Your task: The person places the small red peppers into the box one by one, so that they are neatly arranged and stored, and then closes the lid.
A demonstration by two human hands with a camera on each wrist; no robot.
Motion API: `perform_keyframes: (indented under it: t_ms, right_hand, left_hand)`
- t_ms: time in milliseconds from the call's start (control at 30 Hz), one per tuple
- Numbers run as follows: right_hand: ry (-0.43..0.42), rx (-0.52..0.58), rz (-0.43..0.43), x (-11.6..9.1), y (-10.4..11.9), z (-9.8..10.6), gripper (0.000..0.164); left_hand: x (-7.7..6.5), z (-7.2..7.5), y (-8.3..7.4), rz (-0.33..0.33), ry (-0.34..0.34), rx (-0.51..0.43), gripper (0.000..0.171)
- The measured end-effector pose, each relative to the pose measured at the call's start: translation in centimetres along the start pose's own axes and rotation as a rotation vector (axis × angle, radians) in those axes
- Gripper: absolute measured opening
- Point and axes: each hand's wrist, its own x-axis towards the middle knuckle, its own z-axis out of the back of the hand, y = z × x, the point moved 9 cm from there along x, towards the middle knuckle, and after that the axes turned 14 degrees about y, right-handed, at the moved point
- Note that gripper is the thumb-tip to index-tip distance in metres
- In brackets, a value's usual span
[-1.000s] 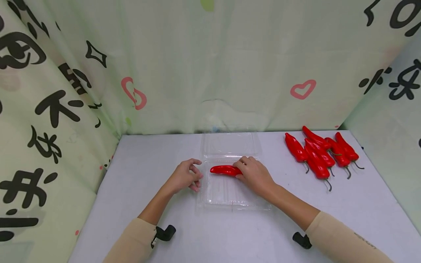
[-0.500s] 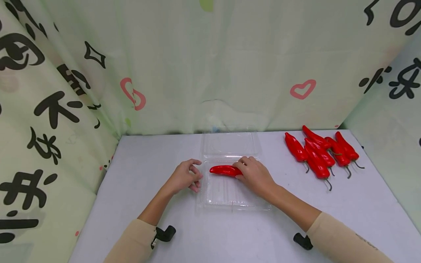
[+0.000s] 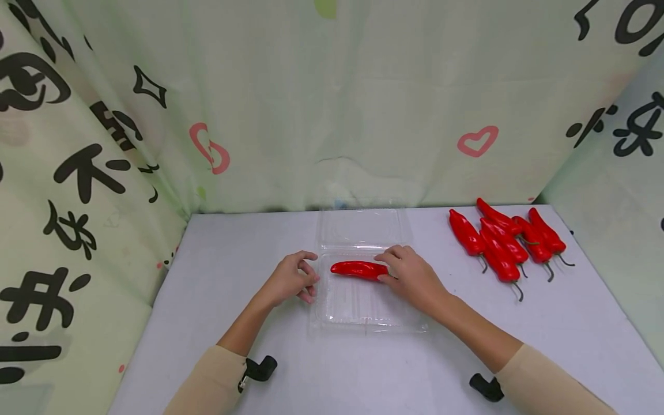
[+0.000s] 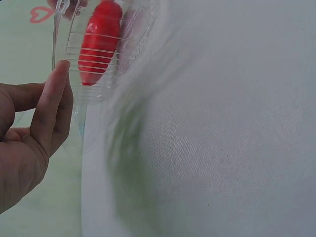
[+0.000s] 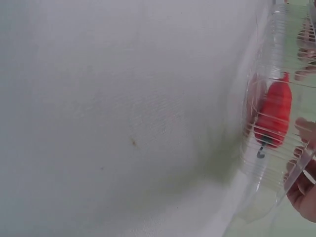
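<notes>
A red chili pepper (image 3: 358, 270) lies crosswise in the base of a clear plastic box (image 3: 344, 314), which stands with its lid folded back. My right hand (image 3: 413, 278) is over the pepper's right end in the head view, fingers relaxed and hiding the stem. Through the box wall in the right wrist view, the pepper (image 5: 274, 114) shows its dark stem, with no fingers closed round it. My left hand (image 3: 292, 278) is at the box's left edge, fingers loosely bent and holding nothing. Its fingertips look close to the rim; whether they touch, I cannot tell.
Several more red chili peppers (image 3: 500, 253) lie in a loose group at the table's back right. The white table (image 3: 249, 242) backs onto a pale green printed curtain (image 3: 332, 104). Each wrist carries a black camera mount (image 3: 261, 368).
My right hand has slid to the right and loosened from the chili pepper, uncovering more of it. The pepper stays in place in the box. My left hand has not moved.
</notes>
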Motion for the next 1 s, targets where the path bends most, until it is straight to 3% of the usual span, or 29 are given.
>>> perform_keyframes:
  t_ms: [200, 433, 1000]
  right_hand:
    - [-0.029, 0.078, 0.024, -1.2, -1.1, 1.5, 0.05]
    - [-0.065, 0.15, -0.011, -2.4, -3.2, 3.1, 0.055]
    - [-0.158, 0.129, -0.117, -5.0, -9.5, 5.2, 0.069]
  left_hand:
    - [0.0, 0.0, -0.2, -0.005, 0.003, -0.001, 0.049]
    - [-0.1, 0.0, -0.2, -0.017, 0.001, -0.003, 0.049]
    - [0.0, 0.0, -0.2, -0.024, 0.004, -0.024, 0.051]
